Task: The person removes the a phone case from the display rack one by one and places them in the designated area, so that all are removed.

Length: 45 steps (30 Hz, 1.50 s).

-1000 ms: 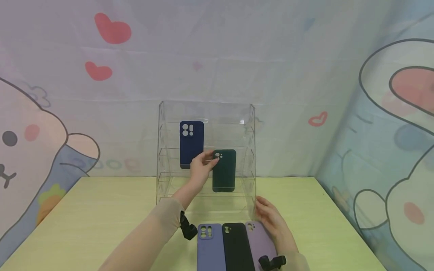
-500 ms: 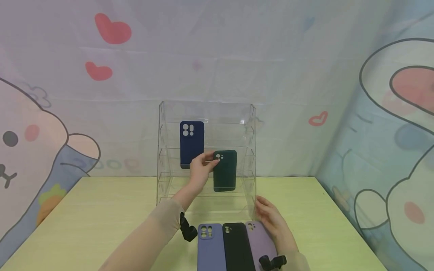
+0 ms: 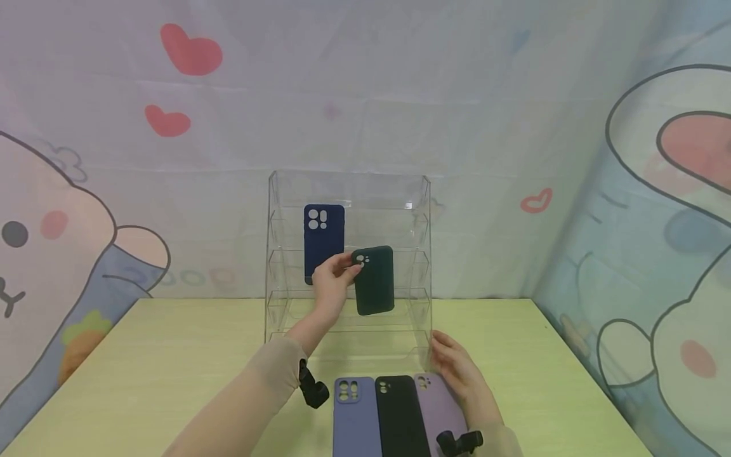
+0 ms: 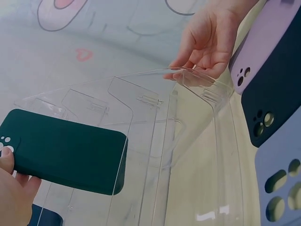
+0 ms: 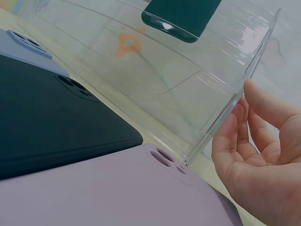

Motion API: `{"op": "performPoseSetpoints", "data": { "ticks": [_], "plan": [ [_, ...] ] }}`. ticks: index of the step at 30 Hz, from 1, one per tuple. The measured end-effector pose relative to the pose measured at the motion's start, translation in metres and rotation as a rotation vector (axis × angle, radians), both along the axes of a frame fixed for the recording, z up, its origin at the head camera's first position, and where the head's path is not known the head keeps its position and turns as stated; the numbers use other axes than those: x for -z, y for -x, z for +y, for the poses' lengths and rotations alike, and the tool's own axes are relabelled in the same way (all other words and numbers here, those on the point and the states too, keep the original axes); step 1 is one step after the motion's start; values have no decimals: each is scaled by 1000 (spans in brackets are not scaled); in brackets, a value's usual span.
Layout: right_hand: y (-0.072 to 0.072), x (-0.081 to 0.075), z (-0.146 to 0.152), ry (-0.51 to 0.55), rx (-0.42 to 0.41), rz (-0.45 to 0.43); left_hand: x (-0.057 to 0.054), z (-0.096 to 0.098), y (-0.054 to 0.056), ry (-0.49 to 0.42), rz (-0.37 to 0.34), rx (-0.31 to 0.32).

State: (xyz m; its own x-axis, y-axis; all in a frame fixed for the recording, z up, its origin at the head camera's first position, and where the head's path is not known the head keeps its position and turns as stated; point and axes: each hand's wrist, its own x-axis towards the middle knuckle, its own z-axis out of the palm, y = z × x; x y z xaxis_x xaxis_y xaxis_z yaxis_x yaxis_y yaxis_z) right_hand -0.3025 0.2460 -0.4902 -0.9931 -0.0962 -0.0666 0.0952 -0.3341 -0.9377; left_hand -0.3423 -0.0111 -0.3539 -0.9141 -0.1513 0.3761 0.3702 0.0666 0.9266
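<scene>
My left hand (image 3: 332, 282) pinches a dark green phone case (image 3: 374, 282) by its upper left corner, beside the camera holes. The case hangs slightly tilted before the middle tiers of a clear acrylic display rack (image 3: 349, 343); its lower end is apart from the tier lip in the head view. A navy phone case (image 3: 323, 235) stands in a higher tier on the left, partly behind my left hand. My right hand (image 5: 263, 146) holds the rack's right side edge low down, fingers curled and thumb against the panel.
In front of the rack lie a periwinkle phone case (image 3: 356, 419), a black phone case (image 3: 401, 412) and a lilac phone case (image 3: 440, 403), side by side on the pale yellow table (image 3: 188, 362). A printed cloth backdrop (image 3: 491, 139) hangs behind and at the right.
The green phone case has lifted slightly, shifted left and tilted, along with my left hand. My right hand and the other cases have stayed put.
</scene>
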Motion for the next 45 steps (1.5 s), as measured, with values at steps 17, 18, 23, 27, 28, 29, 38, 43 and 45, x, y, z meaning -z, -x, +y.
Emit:
{"op": "performPoseSetpoints", "data": {
  "ticks": [17,18,23,27,28,29,38,43,45],
  "plan": [
    [2,1,0,-12,-8,0,-6,-16,-18,-133,28,-37],
    [2,1,0,-14,-8,0,-6,-18,-19,-134,24,-37],
    [2,2,0,-8,-1,5,-3,-25,-24,-167,3,-27],
    [2,3,1,-26,0,28,-1,-31,-30,-193,-14,-23],
    [1,3,1,-29,4,29,-1,-33,-32,-199,-19,-20],
    [1,3,1,-30,5,30,-1,-35,-33,-203,-26,-14],
    [0,1,0,4,-15,-4,3,-55,-46,-146,-121,13],
    [1,1,0,14,-5,-6,6,-64,-52,-108,-182,39],
    [1,1,0,17,2,-5,8,-68,-54,-88,-204,48]
  ]
}}
